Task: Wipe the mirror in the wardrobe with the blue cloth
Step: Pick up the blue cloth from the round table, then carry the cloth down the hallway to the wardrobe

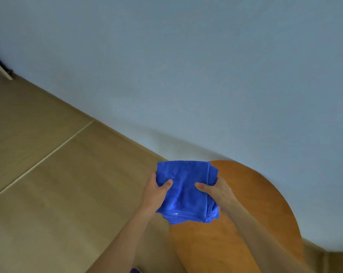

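Observation:
A folded blue cloth (186,191) is held up in front of me, low in the view, over the left edge of a round orange table. My left hand (157,192) grips its left side with the thumb on top. My right hand (216,191) grips its right side the same way, thumb pressed on the upper face and fingers underneath. No mirror or wardrobe shows in this view.
The round orange wooden table (255,203) stands against a pale blue-grey wall (186,66). Beige floor tiles (48,174) spread to the left. A dark object with a light strip (1,66) sits at the far left edge by the wall.

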Action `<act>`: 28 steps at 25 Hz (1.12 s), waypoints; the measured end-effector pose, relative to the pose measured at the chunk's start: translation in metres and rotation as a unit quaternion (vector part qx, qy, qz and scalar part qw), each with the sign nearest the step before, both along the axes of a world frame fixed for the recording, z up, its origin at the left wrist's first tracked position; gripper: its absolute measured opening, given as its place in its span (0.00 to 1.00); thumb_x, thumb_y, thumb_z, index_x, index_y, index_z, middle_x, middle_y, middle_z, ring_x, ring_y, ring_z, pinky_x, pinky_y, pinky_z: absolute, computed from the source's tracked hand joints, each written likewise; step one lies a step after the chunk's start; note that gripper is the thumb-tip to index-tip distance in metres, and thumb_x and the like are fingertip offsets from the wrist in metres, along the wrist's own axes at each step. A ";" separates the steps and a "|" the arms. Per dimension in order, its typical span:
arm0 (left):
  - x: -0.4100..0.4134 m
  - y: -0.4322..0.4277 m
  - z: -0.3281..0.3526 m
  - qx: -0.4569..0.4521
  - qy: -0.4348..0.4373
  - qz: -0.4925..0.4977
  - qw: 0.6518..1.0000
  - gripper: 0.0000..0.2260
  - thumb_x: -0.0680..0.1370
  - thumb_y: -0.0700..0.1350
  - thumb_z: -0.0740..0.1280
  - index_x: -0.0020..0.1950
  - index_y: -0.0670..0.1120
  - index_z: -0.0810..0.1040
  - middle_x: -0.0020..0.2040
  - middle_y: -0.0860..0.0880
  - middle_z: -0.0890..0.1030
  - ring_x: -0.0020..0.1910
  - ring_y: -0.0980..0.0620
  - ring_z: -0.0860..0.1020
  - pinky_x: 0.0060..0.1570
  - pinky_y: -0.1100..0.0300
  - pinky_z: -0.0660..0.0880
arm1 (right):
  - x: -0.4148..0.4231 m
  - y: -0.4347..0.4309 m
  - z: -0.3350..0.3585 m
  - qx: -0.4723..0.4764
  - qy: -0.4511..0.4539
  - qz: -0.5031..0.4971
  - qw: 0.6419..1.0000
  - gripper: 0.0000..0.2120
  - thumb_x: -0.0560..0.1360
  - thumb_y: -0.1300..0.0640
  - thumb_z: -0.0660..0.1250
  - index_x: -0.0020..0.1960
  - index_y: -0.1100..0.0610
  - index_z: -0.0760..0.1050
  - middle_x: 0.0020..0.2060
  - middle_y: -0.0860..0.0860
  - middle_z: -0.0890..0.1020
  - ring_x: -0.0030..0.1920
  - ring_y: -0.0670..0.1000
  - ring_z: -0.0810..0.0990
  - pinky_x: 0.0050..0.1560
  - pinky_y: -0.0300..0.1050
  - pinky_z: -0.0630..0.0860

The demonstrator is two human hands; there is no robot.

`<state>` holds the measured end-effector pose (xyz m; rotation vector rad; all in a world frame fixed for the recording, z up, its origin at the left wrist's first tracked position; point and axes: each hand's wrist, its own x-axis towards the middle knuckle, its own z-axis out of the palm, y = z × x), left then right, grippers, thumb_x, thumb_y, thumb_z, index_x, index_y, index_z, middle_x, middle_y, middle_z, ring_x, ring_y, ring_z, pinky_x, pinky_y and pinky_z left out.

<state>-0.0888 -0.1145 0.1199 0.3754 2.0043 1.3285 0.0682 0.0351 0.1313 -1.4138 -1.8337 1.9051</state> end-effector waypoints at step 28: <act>-0.323 -0.372 0.067 0.044 0.055 0.407 0.911 0.09 0.79 0.48 0.71 0.57 0.53 0.75 0.53 0.55 0.82 0.52 0.53 0.82 0.55 0.51 0.79 | -0.459 -0.317 0.071 0.059 0.132 0.374 0.916 0.13 0.78 0.47 0.69 0.61 0.47 0.76 0.54 0.45 0.84 0.54 0.48 0.83 0.57 0.50 0.80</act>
